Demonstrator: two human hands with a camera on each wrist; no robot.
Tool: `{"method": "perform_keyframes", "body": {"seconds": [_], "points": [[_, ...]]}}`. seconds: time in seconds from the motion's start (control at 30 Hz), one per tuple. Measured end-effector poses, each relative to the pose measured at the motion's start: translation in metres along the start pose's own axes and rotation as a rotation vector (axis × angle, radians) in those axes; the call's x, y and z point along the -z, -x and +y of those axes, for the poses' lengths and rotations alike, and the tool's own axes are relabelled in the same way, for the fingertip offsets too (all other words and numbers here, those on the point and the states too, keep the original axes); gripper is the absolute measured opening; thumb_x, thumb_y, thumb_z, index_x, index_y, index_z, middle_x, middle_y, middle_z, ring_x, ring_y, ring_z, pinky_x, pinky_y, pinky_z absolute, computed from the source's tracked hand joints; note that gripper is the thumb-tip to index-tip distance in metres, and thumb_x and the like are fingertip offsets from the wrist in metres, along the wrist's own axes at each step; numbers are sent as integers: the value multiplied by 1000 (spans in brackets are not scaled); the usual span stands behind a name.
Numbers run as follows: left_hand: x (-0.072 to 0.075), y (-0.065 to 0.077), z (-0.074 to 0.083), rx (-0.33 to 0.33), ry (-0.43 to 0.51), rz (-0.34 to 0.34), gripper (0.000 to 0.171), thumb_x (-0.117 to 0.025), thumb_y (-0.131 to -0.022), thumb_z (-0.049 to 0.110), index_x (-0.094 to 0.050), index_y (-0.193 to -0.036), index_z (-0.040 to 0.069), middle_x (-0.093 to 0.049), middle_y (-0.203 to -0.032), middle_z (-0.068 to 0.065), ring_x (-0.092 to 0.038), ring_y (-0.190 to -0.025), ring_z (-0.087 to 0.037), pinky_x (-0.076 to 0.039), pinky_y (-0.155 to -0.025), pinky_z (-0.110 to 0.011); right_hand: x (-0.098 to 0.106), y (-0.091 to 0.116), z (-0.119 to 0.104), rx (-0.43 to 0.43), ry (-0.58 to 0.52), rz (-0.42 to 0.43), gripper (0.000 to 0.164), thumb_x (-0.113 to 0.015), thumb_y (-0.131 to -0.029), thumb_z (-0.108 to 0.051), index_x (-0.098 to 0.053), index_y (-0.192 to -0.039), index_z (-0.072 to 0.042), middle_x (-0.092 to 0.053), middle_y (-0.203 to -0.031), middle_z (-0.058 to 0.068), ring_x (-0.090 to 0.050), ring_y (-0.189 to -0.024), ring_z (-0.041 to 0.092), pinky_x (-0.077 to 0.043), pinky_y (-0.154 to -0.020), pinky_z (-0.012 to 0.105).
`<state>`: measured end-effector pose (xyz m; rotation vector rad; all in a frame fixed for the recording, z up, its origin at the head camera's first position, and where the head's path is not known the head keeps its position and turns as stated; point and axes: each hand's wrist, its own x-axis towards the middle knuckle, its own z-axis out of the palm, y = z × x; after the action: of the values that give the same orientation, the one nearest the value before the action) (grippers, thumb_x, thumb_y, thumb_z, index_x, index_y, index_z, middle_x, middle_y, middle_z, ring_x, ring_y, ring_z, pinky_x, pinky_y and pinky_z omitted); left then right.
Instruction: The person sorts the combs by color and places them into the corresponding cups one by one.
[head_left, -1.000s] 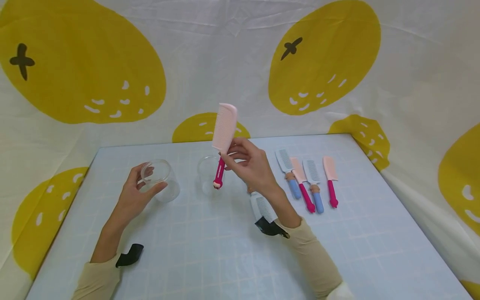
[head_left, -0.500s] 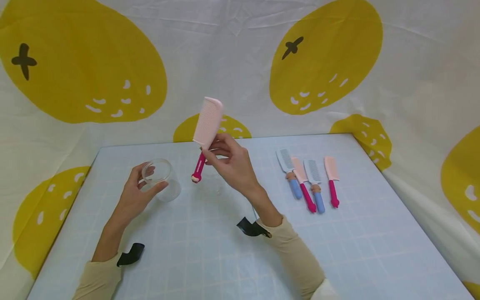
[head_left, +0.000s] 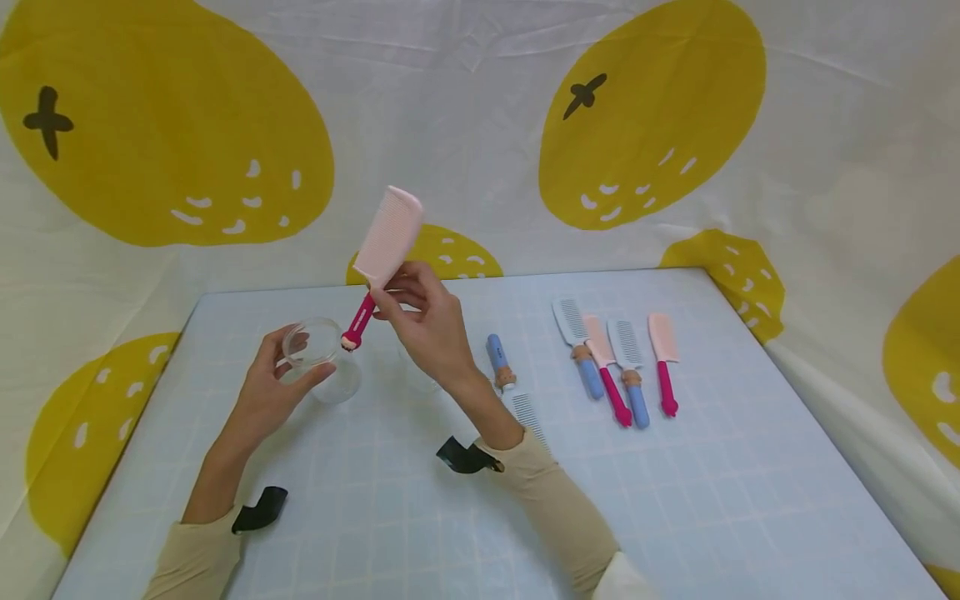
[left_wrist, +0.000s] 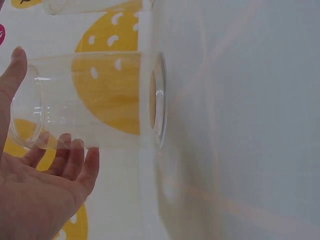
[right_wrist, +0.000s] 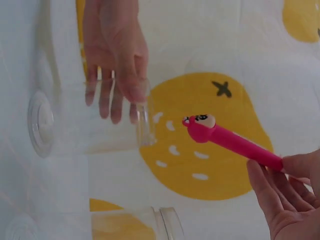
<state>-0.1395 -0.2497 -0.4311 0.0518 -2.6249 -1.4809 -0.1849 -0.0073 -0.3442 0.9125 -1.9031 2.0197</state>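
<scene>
My left hand holds a clear plastic jar near its rim, thumb on one side and fingers on the other. The jar stands upright on the table. My right hand pinches a pink comb where its teeth part meets the dark pink handle. Teeth end up, the comb tilts over, and the handle's tip with a small moulded figure hangs beside the jar's mouth, outside it. A second clear jar stands to the right, partly hidden behind my right hand in the head view.
A blue-handled comb lies partly under my right forearm. Farther right lie two more blue combs and a pink comb close together, with another pink comb apart. A fruit-printed cloth rises behind the table.
My right hand has carried the pink comb leftward to the jar's mouth, tilting it more. The blue comb under my forearm shows again. My left hand and jar have stayed put.
</scene>
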Motion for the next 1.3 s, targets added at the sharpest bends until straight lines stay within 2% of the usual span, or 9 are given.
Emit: {"method": "perform_keyframes", "body": {"seconds": [0.07,0.2,0.3,0.37,0.73,1.1,1.3], "points": [[1,0,0,-5,4,0,87,-77,-93,40,-27,-155,5,-40,-154,-24,-36,-143,-42,-32,-113,-68,-6,-1,-6,9,-19,29,41,-66,-96,5,-51,-134,10,-65,-122,27,-71,-108,35,-61,-85,33],[0,-1,-2,-12,20,2,86,-77,-93,39,-27,-155,6,-40,-154,-24,-36,-142,-42,-32,-113,-68,-16,-5,-4,34,-48,84,39,-65,-97,6,-50,-133,11,-65,-120,30,-71,-107,38,-61,-85,35],[-1,-1,-3,-11,27,2,86,-77,-93,39,-27,-155,6,-40,-154,-23,-35,-143,-42,-32,-114,-68,-23,-9,12,52,-72,106,38,-67,-97,4,-52,-131,8,-67,-117,27,-72,-104,36,-62,-84,35],[-1,-1,-3,-10,33,-3,86,-77,-93,39,-27,-155,6,-39,-154,-22,-35,-143,-41,-32,-114,-67,-28,-9,15,48,-78,110,36,-67,-97,2,-52,-130,6,-67,-115,25,-72,-102,33,-62,-84,34],[0,-1,-3,-40,56,-4,83,-77,-93,34,-28,-154,5,-39,-153,-19,-37,-139,-40,-33,-113,-68,-49,-12,25,5,13,78,32,-68,-99,-7,-54,-127,1,-69,-117,18,-71,-105,13,-60,-85,25],[-1,-1,-1,-29,63,-7,86,-76,-94,33,-24,-156,5,-36,-155,-20,-35,-141,-40,-32,-114,-67,-59,-15,35,0,122,42,25,-71,-97,-9,-62,-119,0,-69,-111,12,-70,-96,9,-58,-79,18],[-1,0,0,-32,79,-16,85,-76,-95,30,-24,-157,5,-35,-156,-20,-33,-142,-40,-31,-114,-68,-63,-10,38,-19,144,30,28,-70,-97,-8,-61,-122,0,-68,-113,13,-71,-97,10,-57,-80,17]]}}
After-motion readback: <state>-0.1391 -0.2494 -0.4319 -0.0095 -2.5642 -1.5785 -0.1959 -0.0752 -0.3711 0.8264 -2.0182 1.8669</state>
